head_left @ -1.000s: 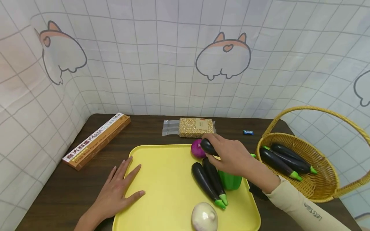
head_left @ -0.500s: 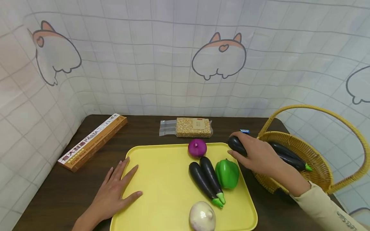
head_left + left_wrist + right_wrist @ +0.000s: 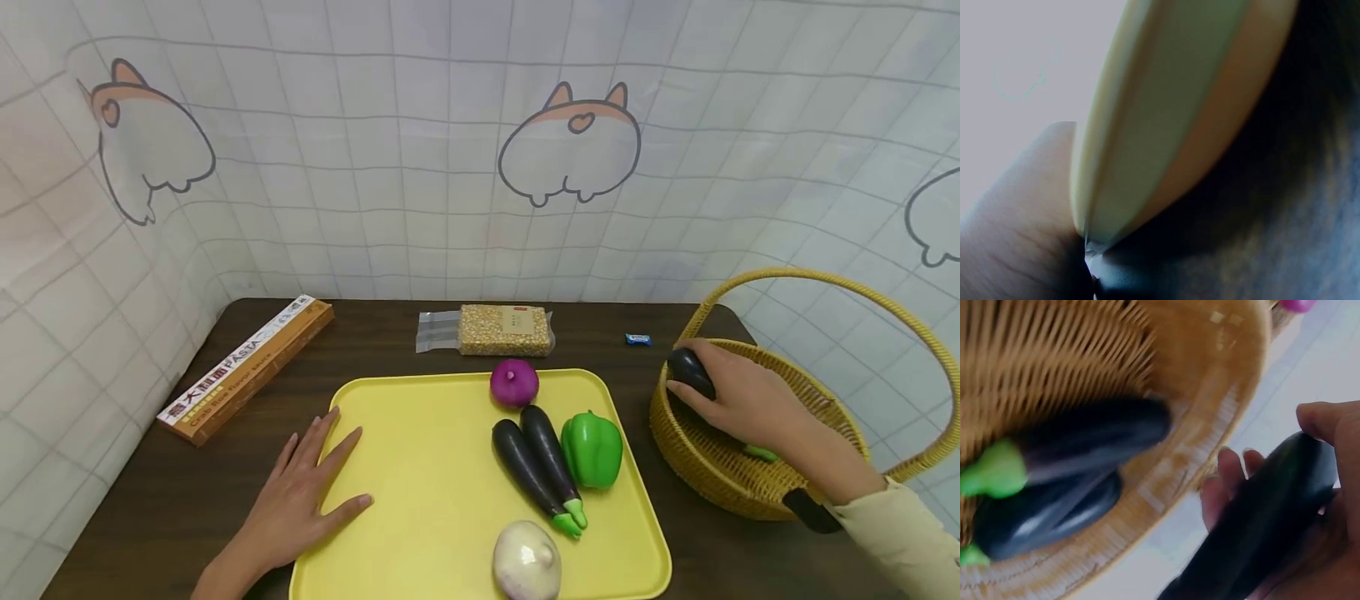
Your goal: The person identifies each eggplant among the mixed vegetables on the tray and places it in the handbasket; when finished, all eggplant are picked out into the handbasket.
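Over the left side of a yellow wicker basket [image 3: 678,454], my right hand [image 3: 757,400] grips a dark eggplant [image 3: 691,372]. The right wrist view shows that eggplant [image 3: 1254,519] between thumb and fingers. Two more eggplants [image 3: 1097,434] lie inside the basket; in the head view my hand mostly covers them. My left hand [image 3: 296,492] lies with spread fingers across the left rim of a yellow tray [image 3: 420,467]. On the tray's right half sit two eggplants [image 3: 528,471] side by side, a green bell pepper [image 3: 592,450], a purple onion [image 3: 514,382] and a whitish round vegetable [image 3: 527,560].
A pasta box [image 3: 247,367] lies at the back left of the dark table. Behind the tray is a clear vacuum pack of yellowish grains [image 3: 504,330]. A small blue wrapped packet [image 3: 638,339] lies near the basket, whose tall handle [image 3: 847,287] arches above it.
My right hand has carried the eggplant rightward, from above the tray near the onion to the basket. My left hand stays on the tray's rim.
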`<state>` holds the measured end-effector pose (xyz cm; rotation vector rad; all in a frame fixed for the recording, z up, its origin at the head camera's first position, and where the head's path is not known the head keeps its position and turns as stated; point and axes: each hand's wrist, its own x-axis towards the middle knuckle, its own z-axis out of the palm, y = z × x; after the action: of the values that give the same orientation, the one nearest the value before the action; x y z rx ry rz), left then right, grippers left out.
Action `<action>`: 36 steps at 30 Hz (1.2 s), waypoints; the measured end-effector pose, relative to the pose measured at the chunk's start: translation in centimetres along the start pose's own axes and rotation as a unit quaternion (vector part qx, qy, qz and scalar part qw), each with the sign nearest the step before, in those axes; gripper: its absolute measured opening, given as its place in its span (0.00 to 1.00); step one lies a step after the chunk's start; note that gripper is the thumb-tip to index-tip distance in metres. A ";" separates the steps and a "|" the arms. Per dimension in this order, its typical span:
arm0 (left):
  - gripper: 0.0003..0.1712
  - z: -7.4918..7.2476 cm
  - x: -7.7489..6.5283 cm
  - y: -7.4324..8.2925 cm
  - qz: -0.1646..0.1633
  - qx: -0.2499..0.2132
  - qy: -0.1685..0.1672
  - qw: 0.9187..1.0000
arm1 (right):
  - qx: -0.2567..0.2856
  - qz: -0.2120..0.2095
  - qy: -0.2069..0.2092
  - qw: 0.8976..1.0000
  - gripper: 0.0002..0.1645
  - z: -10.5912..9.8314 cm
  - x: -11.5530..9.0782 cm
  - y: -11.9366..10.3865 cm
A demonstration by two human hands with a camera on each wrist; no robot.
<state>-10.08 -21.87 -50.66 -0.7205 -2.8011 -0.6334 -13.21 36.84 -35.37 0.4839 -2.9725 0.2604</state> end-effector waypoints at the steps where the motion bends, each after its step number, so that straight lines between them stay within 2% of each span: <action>1: 0.50 0.0 0.0 0.0 0.000 0.000 0.001 1.000 | -0.004 0.006 -0.006 1.000 0.34 -0.1 -0.2 0.5; 7: 0.50 -0.3 0.2 -0.1 0.000 0.004 0.000 1.000 | -0.012 0.024 -0.041 0.999 0.34 0.4 -1.0 2.4; 18: 0.50 -0.1 0.4 -0.1 -0.002 -0.002 -0.008 1.000 | -0.008 0.008 -0.059 0.998 0.32 2.4 -1.2 2.1; 24: 0.50 0.1 0.3 -0.1 -0.002 -0.001 -0.004 1.000 | -0.025 0.004 -0.070 0.997 0.37 2.9 -1.2 2.1; 30: 0.50 0.0 0.2 0.0 -0.001 -0.002 -0.003 1.000 | -0.034 0.001 -0.063 0.997 0.38 3.0 -1.4 2.0; 36: 0.49 -0.1 0.1 0.2 0.001 -0.002 -0.002 1.000 | -0.032 -0.008 -0.036 0.999 0.34 2.3 -1.3 1.8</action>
<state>-10.08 -21.67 -50.48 -0.7255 -2.8034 -0.6386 -12.76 38.47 -38.06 0.5207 -3.0344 0.1497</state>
